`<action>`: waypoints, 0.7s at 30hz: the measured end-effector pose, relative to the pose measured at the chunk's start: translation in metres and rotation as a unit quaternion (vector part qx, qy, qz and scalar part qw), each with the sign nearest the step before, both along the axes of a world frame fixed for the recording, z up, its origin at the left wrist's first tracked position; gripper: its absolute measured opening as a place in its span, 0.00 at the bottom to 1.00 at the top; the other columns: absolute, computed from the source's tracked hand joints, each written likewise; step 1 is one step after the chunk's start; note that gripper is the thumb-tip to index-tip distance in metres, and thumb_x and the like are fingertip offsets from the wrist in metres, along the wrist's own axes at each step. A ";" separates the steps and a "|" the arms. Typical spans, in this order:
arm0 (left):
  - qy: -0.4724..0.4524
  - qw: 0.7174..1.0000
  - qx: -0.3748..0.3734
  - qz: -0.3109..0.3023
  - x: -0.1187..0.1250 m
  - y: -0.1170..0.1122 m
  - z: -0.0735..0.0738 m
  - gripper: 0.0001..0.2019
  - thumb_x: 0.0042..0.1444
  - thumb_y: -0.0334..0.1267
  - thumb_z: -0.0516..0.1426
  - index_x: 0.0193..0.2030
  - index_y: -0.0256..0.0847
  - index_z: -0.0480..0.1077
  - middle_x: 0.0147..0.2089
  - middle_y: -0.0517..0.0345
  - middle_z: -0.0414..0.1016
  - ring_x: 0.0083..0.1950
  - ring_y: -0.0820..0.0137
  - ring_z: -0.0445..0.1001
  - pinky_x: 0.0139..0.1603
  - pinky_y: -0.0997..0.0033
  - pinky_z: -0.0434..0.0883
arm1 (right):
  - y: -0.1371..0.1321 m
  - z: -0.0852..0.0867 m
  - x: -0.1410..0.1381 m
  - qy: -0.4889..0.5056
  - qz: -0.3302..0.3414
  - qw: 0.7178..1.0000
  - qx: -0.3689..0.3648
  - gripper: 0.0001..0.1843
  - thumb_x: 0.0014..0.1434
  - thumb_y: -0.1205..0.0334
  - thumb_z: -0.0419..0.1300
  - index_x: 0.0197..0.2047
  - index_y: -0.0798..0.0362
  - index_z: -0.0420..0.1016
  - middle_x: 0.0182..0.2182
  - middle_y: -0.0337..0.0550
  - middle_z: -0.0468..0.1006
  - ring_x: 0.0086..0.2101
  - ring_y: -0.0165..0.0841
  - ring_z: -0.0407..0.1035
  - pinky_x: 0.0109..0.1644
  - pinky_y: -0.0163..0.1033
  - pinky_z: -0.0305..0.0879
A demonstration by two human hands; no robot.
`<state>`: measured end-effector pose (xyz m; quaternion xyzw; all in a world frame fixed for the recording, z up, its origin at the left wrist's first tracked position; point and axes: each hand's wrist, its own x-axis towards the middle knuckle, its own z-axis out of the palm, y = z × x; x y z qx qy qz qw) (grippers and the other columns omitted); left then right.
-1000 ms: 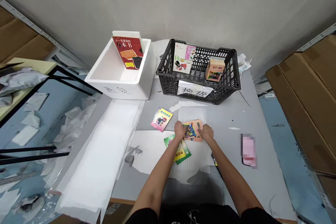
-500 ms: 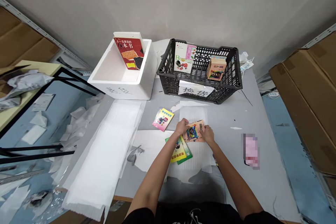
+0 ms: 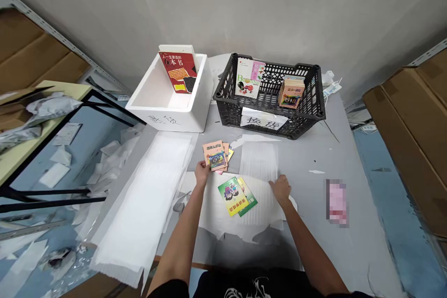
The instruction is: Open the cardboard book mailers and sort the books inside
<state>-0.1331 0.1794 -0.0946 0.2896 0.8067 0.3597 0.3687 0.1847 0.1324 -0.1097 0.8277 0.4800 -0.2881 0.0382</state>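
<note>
My left hand (image 3: 201, 171) pinches the near edge of a small orange booklet (image 3: 215, 154), which lies on top of the pink and yellow booklet (image 3: 228, 152) on the grey table. My right hand (image 3: 280, 188) rests flat with fingers stretched on a white foam sheet (image 3: 259, 160). Between the hands lie a green booklet and a yellow booklet (image 3: 236, 194), overlapping on the sheet.
A black plastic basket (image 3: 270, 121) with books and a paper label stands at the back. Left of it is a white foam box (image 3: 164, 111) holding a red book (image 3: 181, 71). A long stack of foam sheets (image 3: 148, 200) lies left. Cardboard boxes (image 3: 412, 116) flank the right.
My left hand has carried the orange booklet from the foam sheet leftwards onto the pink and yellow booklet. My right hand let go of it and settled on the sheet.
</note>
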 end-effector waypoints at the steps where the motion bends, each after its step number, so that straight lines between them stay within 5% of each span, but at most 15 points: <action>1: 0.043 0.999 0.012 -0.013 0.011 -0.006 0.001 0.22 0.48 0.35 0.57 0.52 0.34 0.65 0.48 0.42 0.73 0.53 0.56 0.71 0.50 0.54 0.68 | 0.001 0.000 -0.002 0.010 0.003 1.000 -0.002 0.25 0.57 0.57 0.55 0.53 0.66 0.62 0.47 0.65 0.72 0.49 0.50 0.66 0.50 0.48 0.58; 3: 0.171 0.977 0.058 -0.113 0.044 -0.022 0.004 0.27 0.51 0.34 0.55 0.59 0.34 0.60 0.62 0.38 0.61 0.64 0.54 0.58 0.60 0.51 0.60 | 0.004 0.001 -0.004 0.033 0.009 0.999 -0.002 0.20 0.59 0.58 0.52 0.50 0.64 0.66 0.43 0.62 0.75 0.45 0.47 0.70 0.46 0.44 0.61; 6: 0.322 0.847 0.101 -0.409 0.105 -0.052 -0.002 0.26 0.56 0.36 0.51 0.63 0.39 0.57 0.67 0.45 0.55 0.69 0.57 0.50 0.66 0.49 0.49 | 0.006 0.006 -0.006 0.067 0.025 0.997 0.023 0.17 0.62 0.59 0.46 0.47 0.59 0.69 0.42 0.56 0.77 0.43 0.42 0.72 0.43 0.39 0.62; 7: 0.340 0.812 0.091 -0.466 0.123 -0.063 -0.007 0.27 0.57 0.40 0.51 0.64 0.41 0.56 0.68 0.47 0.53 0.69 0.57 0.48 0.67 0.45 0.46 | 0.005 0.010 -0.007 0.075 0.031 0.996 0.037 0.18 0.63 0.59 0.44 0.47 0.58 0.69 0.42 0.54 0.77 0.43 0.40 0.72 0.43 0.38 0.62; 10: 0.361 0.779 0.024 -0.512 0.153 -0.089 -0.026 0.30 0.58 0.45 0.48 0.67 0.40 0.50 0.70 0.45 0.47 0.71 0.54 0.42 0.64 0.35 0.39 | 0.002 0.027 -0.005 0.091 0.045 0.991 0.087 0.19 0.64 0.56 0.41 0.46 0.55 0.68 0.40 0.51 0.78 0.41 0.39 0.72 0.42 0.37 0.62; 13: 0.336 0.789 0.005 -0.515 0.155 -0.099 -0.035 0.29 0.59 0.40 0.45 0.67 0.38 0.49 0.70 0.45 0.46 0.71 0.55 0.40 0.65 0.34 0.33 | 0.001 0.054 0.001 0.109 0.049 0.976 0.185 0.19 0.63 0.53 0.41 0.40 0.54 0.70 0.33 0.49 0.78 0.34 0.39 0.71 0.38 0.38 0.62; 16: 0.261 0.842 0.024 -0.472 0.148 -0.094 -0.027 0.28 0.59 0.38 0.44 0.67 0.34 0.50 0.70 0.44 0.46 0.72 0.58 0.38 0.67 0.42 0.32 | 0.002 0.088 0.005 0.141 0.045 0.952 0.267 0.19 0.61 0.49 0.45 0.35 0.53 0.70 0.28 0.46 0.76 0.29 0.38 0.68 0.35 0.38 0.60; 19: 0.083 0.918 0.030 -0.387 0.145 -0.080 -0.009 0.28 0.63 0.44 0.41 0.67 0.34 0.50 0.69 0.43 0.49 0.71 0.63 0.43 0.69 0.53 0.42 | 0.003 0.123 -0.005 0.228 0.054 0.926 0.294 0.19 0.59 0.47 0.49 0.35 0.53 0.71 0.28 0.45 0.76 0.29 0.36 0.67 0.35 0.37 0.61; 21: -0.068 0.937 0.037 -0.339 0.143 -0.072 0.004 0.28 0.63 0.50 0.38 0.65 0.38 0.54 0.68 0.47 0.53 0.69 0.65 0.51 0.67 0.59 0.51 | 0.002 0.145 -0.021 0.305 0.060 0.903 0.296 0.20 0.58 0.47 0.50 0.37 0.54 0.72 0.30 0.44 0.77 0.31 0.35 0.68 0.36 0.37 0.63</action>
